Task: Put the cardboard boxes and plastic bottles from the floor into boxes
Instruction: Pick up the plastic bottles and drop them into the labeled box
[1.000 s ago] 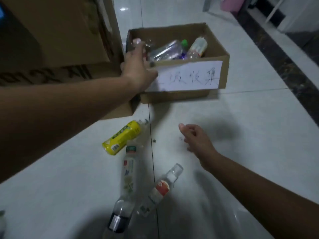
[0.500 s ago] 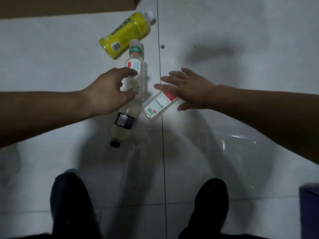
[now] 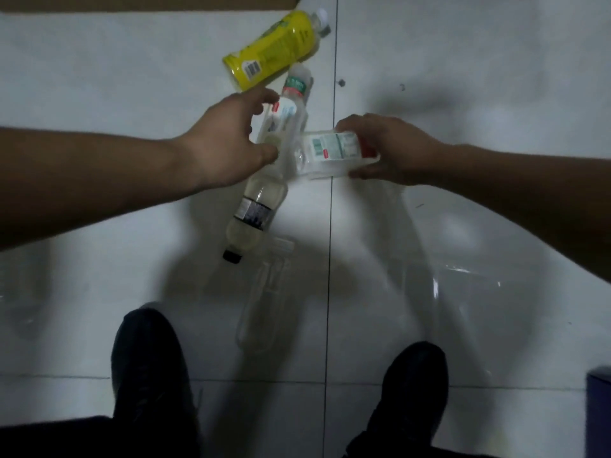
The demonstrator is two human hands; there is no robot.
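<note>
Gripping: left hand [image 3: 228, 140], tall clear bottle [image 3: 291, 110]; right hand [image 3: 400, 150], seemingly squashed white-labelled bottle [image 3: 330, 152].

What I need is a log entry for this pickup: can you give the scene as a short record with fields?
left hand: grips the green-banded clear bottle
right hand: grips the white-labelled clear bottle
on floor: yellow bottle; black-capped bottle; bare clear bottle
surface: white tiled floor
bottom edge: two dark shoes
</note>
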